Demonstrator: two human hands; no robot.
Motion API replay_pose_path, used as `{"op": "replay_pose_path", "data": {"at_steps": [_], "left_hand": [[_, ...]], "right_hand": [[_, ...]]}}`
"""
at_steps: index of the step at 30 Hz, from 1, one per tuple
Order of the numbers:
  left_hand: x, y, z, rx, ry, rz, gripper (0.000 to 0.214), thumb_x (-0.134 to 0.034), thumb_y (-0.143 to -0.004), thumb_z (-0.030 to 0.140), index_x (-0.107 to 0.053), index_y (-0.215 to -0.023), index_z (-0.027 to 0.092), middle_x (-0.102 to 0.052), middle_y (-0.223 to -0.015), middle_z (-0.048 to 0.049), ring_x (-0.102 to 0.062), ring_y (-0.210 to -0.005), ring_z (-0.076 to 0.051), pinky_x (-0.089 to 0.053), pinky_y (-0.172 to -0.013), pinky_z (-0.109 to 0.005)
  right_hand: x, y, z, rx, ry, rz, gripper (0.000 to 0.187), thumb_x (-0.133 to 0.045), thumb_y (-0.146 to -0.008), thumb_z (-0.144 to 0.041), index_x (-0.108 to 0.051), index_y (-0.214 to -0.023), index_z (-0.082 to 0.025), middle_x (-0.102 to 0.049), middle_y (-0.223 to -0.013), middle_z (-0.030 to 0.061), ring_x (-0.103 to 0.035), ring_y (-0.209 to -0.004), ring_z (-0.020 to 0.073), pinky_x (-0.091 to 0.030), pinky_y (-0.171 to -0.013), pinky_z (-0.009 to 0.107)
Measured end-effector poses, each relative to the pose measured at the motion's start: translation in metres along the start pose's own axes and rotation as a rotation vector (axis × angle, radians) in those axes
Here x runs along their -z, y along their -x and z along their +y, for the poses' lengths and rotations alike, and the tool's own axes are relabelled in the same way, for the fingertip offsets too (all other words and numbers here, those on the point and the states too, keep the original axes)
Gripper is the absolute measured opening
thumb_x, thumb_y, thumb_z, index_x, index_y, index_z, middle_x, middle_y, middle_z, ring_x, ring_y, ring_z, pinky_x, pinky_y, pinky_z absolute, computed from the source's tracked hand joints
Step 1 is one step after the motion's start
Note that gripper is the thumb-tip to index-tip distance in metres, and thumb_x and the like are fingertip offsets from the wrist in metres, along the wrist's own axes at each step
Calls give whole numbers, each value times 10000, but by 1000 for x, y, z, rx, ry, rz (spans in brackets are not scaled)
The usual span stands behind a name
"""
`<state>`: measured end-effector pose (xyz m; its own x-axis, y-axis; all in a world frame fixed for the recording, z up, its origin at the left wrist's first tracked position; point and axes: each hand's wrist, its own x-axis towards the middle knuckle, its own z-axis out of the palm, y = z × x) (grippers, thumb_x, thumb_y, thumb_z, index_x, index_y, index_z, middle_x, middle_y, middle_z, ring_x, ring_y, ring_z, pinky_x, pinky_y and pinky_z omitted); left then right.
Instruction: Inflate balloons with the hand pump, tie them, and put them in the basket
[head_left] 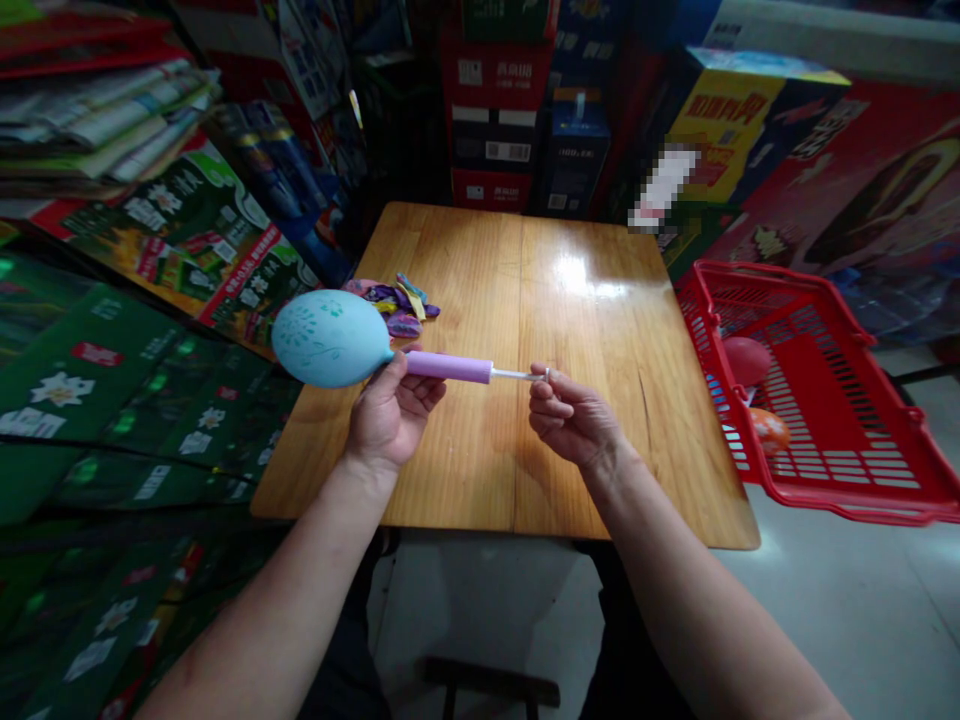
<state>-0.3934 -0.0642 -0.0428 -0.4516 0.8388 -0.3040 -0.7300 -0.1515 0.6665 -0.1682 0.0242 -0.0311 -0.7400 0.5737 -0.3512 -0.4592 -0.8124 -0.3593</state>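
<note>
**Counter** (630,420): varnished wooden planks, lengthwise joints, glare toward the far end.
**On it:** one loose heap of uninflated balloons (394,305), purple, pink, blue and yellow, near the far left edge.
**Basket** (720,268): red plastic, slatted, tilted, just beside the counter's right edge; holds a red balloon (746,360) and an orange balloon (769,430).
**Floor** (840,600): pale, glossy.

Bold Chinese lettering (724,108) on a yellow carton (739,135), barcode label (508,151) on a dark carton (493,130), wording too blurred to read
</note>
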Motion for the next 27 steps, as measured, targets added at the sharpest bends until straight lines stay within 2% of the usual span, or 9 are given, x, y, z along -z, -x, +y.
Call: {"op": "replay_pose_path", "data": {"at_steps": [3, 7, 10, 14, 17, 22, 25, 27], "left_hand": [[1, 4, 1, -74, 17, 7, 268, -689, -900, 350, -697, -1118, 194, -764, -1041, -94, -725, -891, -175, -584, -757, -277], [-3, 12, -12, 28, -19, -73, 288, -690, -902, 357, -680, -1147, 207, -759, -1080, -106, -726, -919, -196, -587, -775, -310], [-6, 13, -20, 50, -29, -51, 277, -693, -897, 355, -683, -1128, 202, -762, -1058, -110, -727, -916, -194, -580, -782, -304], [-7, 7, -20, 65, -17, -4, 264, -697, -890, 351, -690, -1105, 197, -762, -1036, -109, -726, -920, -191, -577, -771, -289], [-3, 1, -9, 66, -4, 22, 260, -713, -873, 339, -698, -1086, 191, -761, -955, -79, -725, -859, -179, -582, -754, -288], [5, 0, 8, -86, -10, 11, 301, -733, -864, 382, -699, -1111, 214, -758, -1005, -64, -727, -903, -186, -585, -775, -293], [2, 9, -1, 13, -37, -69, 343, -726, -871, 401, -679, -1167, 233, -754, -1063, -81, -729, -957, -226, -591, -799, -351], [-2, 13, -10, 96, -21, -83, 350, -736, -864, 397, -676, -1164, 227, -756, -1043, -82, -733, -938, -225, -591, -808, -361]], "right_hand": [[0, 1, 4, 67, -42, -11, 92, -555, -962, -137, -641, -991, -151, -611, -670, -48, -312, -407, 11, -312, -409, 113], [-4, -3, 25, -1, -24, -30, 79, -627, -934, -170, -634, -1013, -165, -615, -677, -51, -310, -409, 16, -315, -414, 123], [-6, -6, 32, -5, -32, -16, 84, -637, -928, -166, -628, -1011, -164, -617, -683, -50, -314, -414, 13, -306, -416, 119], [-4, -9, 27, -7, -71, -12, 63, -600, -938, -144, -629, -993, -153, -636, -702, -38, -327, -423, 11, -313, -422, 114], [-3, -5, 15, -21, -47, -5, 82, -569, -954, -147, -641, -994, -154, -640, -702, -32, -337, -426, 18, -326, -423, 123], [-5, 2, 1, 47, -43, 31, 95, -554, -964, -140, -644, -963, -171, -637, -690, -44, -365, -431, 22, -340, -423, 124], [-6, -1, 11, 26, -56, 17, 62, -607, -935, -134, -642, -966, -175, -663, -724, -35, -414, -458, 20, -383, -454, 116], [-6, -4, 20, 4, -43, -3, 68, -628, -923, -134, -643, -982, -164, -665, -731, -28, -396, -448, 16, -375, -442, 111]]}}
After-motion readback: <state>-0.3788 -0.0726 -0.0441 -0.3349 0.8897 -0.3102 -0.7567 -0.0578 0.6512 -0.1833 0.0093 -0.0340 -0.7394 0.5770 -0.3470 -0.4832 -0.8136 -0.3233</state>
